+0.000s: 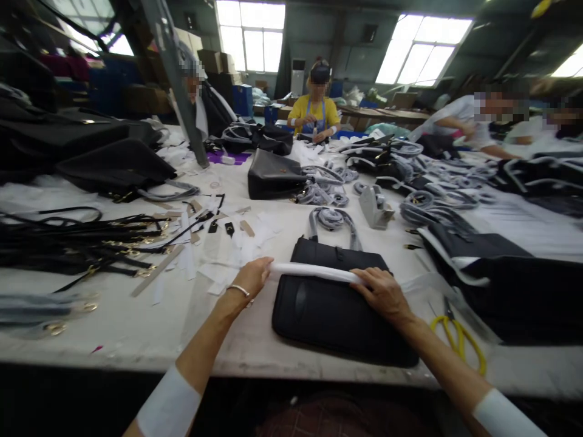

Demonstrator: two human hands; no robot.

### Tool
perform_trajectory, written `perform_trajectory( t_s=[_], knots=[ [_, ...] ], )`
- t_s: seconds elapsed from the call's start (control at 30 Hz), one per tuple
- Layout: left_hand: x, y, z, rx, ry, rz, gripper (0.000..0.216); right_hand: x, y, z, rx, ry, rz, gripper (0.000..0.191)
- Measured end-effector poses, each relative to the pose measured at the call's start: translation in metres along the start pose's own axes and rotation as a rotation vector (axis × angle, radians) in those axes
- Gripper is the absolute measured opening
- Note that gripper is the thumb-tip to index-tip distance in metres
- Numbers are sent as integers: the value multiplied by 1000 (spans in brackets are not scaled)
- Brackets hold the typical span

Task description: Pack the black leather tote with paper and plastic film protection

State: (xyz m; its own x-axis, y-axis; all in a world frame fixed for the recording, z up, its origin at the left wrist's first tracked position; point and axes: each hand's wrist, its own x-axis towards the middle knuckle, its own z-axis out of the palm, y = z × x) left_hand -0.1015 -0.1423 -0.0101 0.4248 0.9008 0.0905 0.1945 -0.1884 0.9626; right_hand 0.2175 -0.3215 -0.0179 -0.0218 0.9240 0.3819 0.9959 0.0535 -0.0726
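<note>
A long white strip, rolled or folded like wrapping foam or paper [314,271], stretches level across a black bag [337,315]. My left hand [252,278] pinches its left end beside the bag. At the other end, over the bag's right side, my right hand [381,290] has its fingers closed round the strip. The bag lies flat near the table edge, a dark oval mark on its front. Its handle [353,230], wrapped in grey-white film, points away from me. What lies under the strip is hidden.
Yellow-handled scissors [460,340] lie right of the bag. A tape dispenser [376,206] stands behind it. Black straps [82,243] and paper scraps spread at left. Black bags [523,291] crowd the right. A co-worker in yellow [314,112] sits opposite; others work at far right.
</note>
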Motion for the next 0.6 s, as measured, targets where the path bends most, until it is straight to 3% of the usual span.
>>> perform_trajectory(
  t_s=[0.17, 0.27, 0.4, 0.6],
  knots=[
    [15, -13, 0, 357, -74, 100, 10, 3, -8, -6, -45, 2, 60, 31],
    [17, -10, -2, 528, -127, 154, 17, 3, -10, -6, -62, 25, 85, 34],
    [17, 0, 1, 601, -170, 157, 28, 2, -12, -8, -49, 47, 108, 38],
    [20, 6, -3, 608, -224, 160, 26, 0, -12, -7, -21, 92, 115, 37]
  ],
)
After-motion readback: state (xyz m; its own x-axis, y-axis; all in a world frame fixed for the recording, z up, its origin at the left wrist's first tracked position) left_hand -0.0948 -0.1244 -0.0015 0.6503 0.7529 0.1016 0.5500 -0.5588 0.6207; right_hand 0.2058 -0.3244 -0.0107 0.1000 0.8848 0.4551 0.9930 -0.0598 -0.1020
